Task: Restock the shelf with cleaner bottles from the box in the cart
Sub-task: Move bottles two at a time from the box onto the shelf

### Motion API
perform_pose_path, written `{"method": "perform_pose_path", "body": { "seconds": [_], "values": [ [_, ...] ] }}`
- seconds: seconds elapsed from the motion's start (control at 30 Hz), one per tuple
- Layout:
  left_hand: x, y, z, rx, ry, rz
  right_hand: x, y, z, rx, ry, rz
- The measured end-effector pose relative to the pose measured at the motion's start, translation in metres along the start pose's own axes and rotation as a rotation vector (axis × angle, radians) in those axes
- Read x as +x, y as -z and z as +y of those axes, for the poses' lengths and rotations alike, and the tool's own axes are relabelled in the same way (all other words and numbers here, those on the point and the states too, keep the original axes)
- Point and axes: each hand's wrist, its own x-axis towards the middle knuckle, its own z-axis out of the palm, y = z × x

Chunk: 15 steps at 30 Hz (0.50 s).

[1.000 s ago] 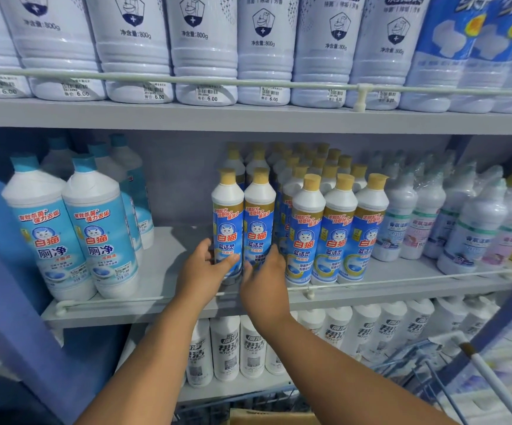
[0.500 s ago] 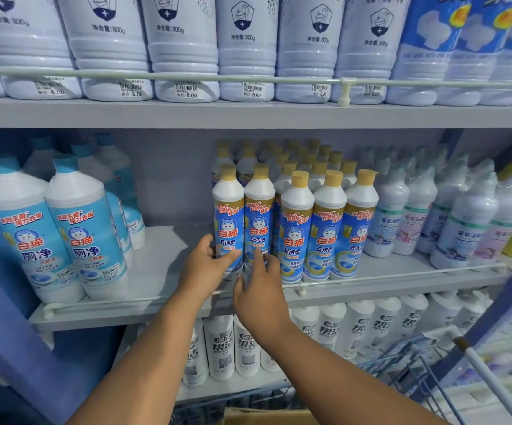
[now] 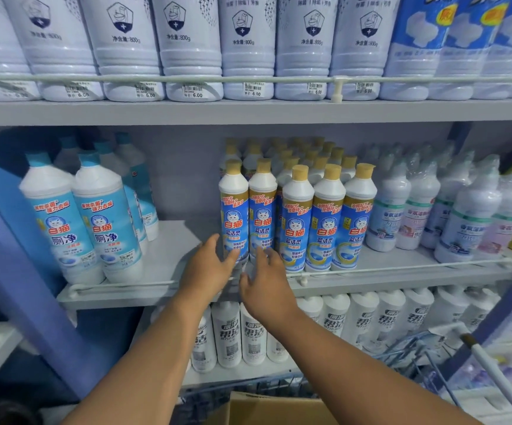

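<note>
Cleaner bottles (image 3: 294,216) crowd the shelf (image 3: 163,256); left hand (image 3: 207,271) and right hand (image 3: 265,286) spread-fingered, holding nothing

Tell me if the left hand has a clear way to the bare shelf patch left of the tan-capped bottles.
Probably yes. The left hand hovers beside the leftmost tan-capped bottle, and the bare patch lies open; only the low front rail runs before it.

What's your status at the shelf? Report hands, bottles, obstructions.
Left hand open at leftmost tan-capped bottle. Right hand open by second tan-capped bottle, holding nothing. Both bottles upright behind rail. Nothing blocking.
</note>
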Motion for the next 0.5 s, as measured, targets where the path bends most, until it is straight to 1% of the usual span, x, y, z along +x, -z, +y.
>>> {"method": "perform_pose_path", "body": {
  "seconds": [0.13, 0.27, 0.33, 0.4, 0.5],
  "values": [
    [-0.039, -0.001, 0.002, 0.269, -0.131, 0.081, -0.029, 0.007, 0.015, -0.082, 0.089, -0.075],
    [-0.089, -0.015, 0.008, 0.458, -0.118, 0.031, -0.069, 0.026, 0.045, -0.274, 0.181, -0.066],
    [-0.114, -0.026, 0.012, 0.497, -0.133, 0.029, -0.09, 0.036, 0.066, -0.356, 0.175, -0.132],
    [-0.139, -0.038, 0.018, 0.539, -0.104, 0.002, -0.11, 0.045, 0.09, -0.414, 0.159, -0.217],
    [-0.179, -0.064, 0.027, 0.592, -0.052, -0.049, -0.146, 0.06, 0.128, -0.417, 0.14, -0.311]
  ]
}}
